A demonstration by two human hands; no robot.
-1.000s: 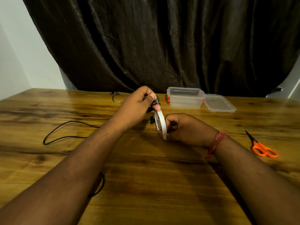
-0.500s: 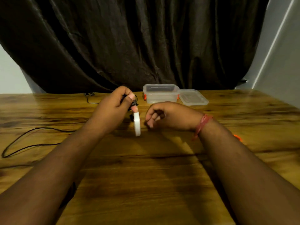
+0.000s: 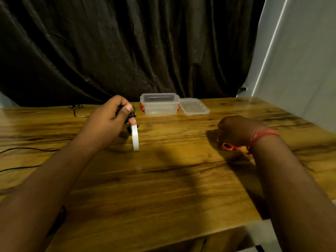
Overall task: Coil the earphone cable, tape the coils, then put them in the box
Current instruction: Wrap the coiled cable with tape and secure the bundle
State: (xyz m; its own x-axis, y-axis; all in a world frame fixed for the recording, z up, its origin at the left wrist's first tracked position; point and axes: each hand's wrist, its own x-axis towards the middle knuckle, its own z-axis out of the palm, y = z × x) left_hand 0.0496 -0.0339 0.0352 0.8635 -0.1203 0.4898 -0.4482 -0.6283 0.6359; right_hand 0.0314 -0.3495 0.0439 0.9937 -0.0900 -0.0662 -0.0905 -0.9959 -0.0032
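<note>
The left hand [image 3: 111, 115] is raised above the wooden table [image 3: 163, 188], thumb and fingers curled round the coiled black earphone cable [image 3: 131, 114], of which only a small dark bunch shows past the fingertips. A white tape roll [image 3: 135, 137] hangs on edge directly below that hand, its top at the thumb and its lower rim at or just above the table surface (contact with the table cannot be confirmed). How the roll is attached to the coil or hand is not discernible.

The right hand [image 3: 234, 130] is well apart to the right, knuckles up, fingers curled down over the orange-handled scissors [image 3: 229, 146]. One handle loop shows beneath the hand; whether the fingers actually grip the scissors cannot be told. A red thread band [image 3: 261, 136] circles the right wrist.

The clear plastic box [image 3: 159, 103] stands open at the far edge of the table, orange clips at its sides, and its lid [image 3: 194, 106] lies flat just beside it on the right. Loose black cable [image 3: 23, 157] trails across the table at the left, and another short length [image 3: 77, 110] lies near the far edge. A dark curtain [image 3: 127, 48] hangs behind.
</note>
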